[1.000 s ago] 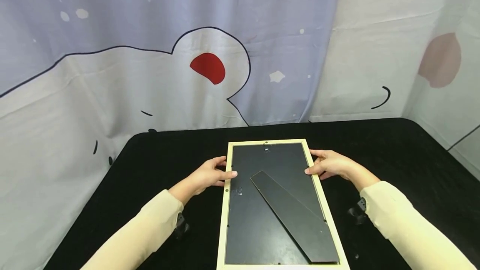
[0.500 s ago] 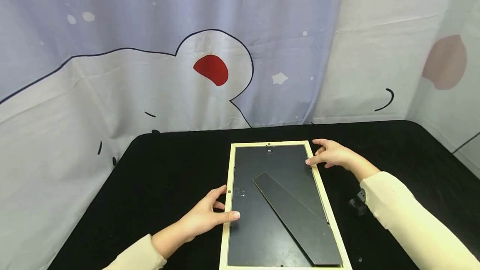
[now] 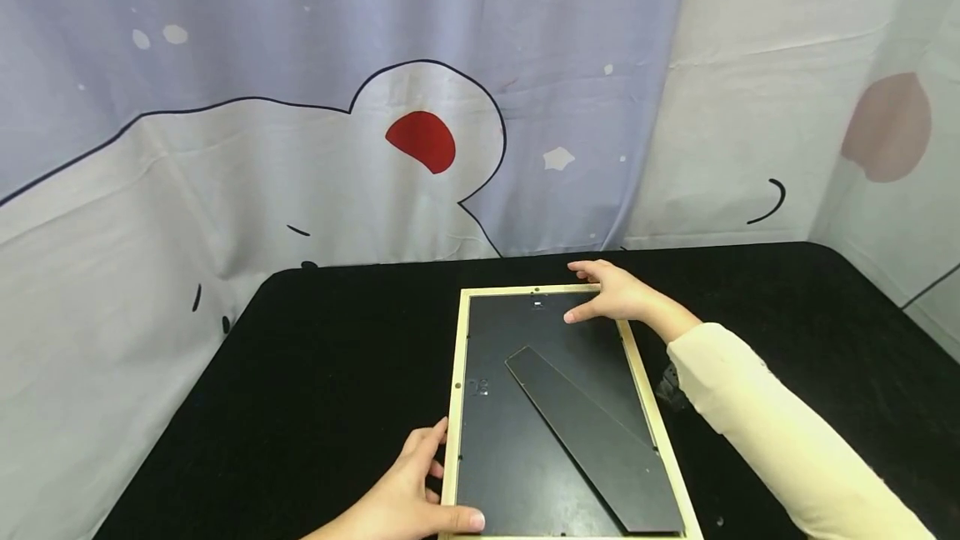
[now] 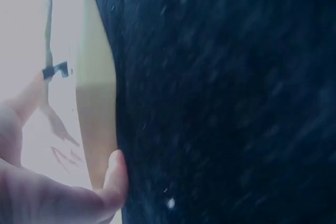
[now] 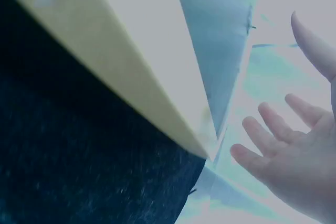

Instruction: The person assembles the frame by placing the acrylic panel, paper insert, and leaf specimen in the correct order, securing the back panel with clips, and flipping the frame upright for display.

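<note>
A picture frame (image 3: 453,365) lies face down on the black tabletop, its pale wooden rails around a dark backing board (image 3: 510,457). A dark easel stand (image 3: 592,448) slants across that board. My left hand (image 3: 393,494) holds the frame's near left side, thumb over the rail and fingers along the outer edge. In the left wrist view a fingertip meets the side of the wooden rail (image 4: 97,108). My right hand (image 3: 618,294) reaches over the far right corner with thumb and fingers spread. The right wrist view shows that hand's fingers (image 5: 262,135) apart from the rail, holding nothing.
Black cloth (image 3: 337,340) covers the table, with rounded far corners. Behind it hangs a printed curtain (image 3: 300,165) in lavender and white. A small clear speck (image 3: 720,522) lies right of the frame. The frame's near end runs to the bottom of the head view.
My left hand has slid down the left rail toward the near end. My right hand has left the right rail and moved left across the far corner. The frame stays in place.
</note>
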A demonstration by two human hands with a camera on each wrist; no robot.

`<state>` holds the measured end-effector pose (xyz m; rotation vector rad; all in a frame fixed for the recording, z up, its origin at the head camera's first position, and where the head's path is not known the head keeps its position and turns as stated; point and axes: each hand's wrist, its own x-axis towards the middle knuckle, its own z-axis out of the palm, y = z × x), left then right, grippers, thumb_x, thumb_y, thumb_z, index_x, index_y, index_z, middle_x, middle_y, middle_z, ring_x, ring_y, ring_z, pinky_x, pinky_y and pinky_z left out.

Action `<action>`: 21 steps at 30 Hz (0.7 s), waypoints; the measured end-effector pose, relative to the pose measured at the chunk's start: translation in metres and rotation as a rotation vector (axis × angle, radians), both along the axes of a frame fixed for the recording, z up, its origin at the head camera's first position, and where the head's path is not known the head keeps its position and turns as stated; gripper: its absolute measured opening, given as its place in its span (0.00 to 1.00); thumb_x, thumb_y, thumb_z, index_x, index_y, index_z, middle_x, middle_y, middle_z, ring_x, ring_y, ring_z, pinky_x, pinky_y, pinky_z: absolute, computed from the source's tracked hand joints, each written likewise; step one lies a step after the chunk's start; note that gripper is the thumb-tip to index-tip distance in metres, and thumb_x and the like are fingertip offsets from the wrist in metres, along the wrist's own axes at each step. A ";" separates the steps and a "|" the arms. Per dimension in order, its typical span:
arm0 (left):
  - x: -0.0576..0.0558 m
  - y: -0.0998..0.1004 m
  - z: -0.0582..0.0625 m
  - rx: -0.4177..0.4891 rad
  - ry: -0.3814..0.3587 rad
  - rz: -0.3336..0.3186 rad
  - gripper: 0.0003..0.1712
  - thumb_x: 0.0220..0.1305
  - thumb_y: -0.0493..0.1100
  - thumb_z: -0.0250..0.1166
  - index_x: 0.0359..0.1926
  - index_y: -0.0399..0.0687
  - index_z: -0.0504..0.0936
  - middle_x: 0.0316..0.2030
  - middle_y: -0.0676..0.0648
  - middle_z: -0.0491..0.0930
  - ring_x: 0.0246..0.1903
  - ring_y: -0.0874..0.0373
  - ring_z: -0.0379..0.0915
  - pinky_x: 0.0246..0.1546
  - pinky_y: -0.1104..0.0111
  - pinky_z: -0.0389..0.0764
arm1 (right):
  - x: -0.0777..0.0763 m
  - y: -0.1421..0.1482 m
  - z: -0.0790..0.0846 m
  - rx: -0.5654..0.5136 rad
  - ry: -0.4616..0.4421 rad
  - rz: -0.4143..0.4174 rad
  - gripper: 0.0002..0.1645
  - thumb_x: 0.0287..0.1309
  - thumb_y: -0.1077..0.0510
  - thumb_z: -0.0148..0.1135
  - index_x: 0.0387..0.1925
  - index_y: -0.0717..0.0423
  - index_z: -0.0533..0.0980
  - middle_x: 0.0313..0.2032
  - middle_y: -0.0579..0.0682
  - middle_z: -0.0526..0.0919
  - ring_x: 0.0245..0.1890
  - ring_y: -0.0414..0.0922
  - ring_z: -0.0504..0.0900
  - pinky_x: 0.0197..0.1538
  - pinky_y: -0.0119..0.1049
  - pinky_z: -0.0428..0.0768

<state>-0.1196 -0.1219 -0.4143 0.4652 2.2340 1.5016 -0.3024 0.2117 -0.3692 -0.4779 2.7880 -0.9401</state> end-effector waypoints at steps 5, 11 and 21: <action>0.004 -0.003 -0.013 -0.019 0.081 -0.049 0.66 0.41 0.40 0.79 0.73 0.33 0.45 0.52 0.40 0.57 0.39 0.65 0.61 0.32 0.73 0.73 | -0.004 -0.017 -0.004 0.069 0.013 0.065 0.58 0.40 0.47 0.79 0.70 0.62 0.60 0.66 0.65 0.62 0.63 0.60 0.66 0.63 0.55 0.65; 0.002 -0.008 -0.025 -0.011 0.176 -0.076 0.66 0.39 0.40 0.79 0.70 0.23 0.45 0.45 0.44 0.61 0.36 0.70 0.60 0.29 0.74 0.72 | -0.008 -0.031 -0.006 0.120 -0.006 0.101 0.57 0.43 0.44 0.77 0.71 0.58 0.60 0.68 0.63 0.61 0.65 0.58 0.64 0.64 0.59 0.61; 0.002 -0.007 -0.030 -0.008 0.213 -0.063 0.67 0.38 0.42 0.79 0.70 0.21 0.46 0.42 0.47 0.61 0.35 0.71 0.60 0.29 0.75 0.71 | -0.011 -0.041 -0.008 0.169 -0.035 0.161 0.56 0.45 0.45 0.76 0.71 0.58 0.59 0.67 0.63 0.61 0.67 0.59 0.61 0.67 0.60 0.55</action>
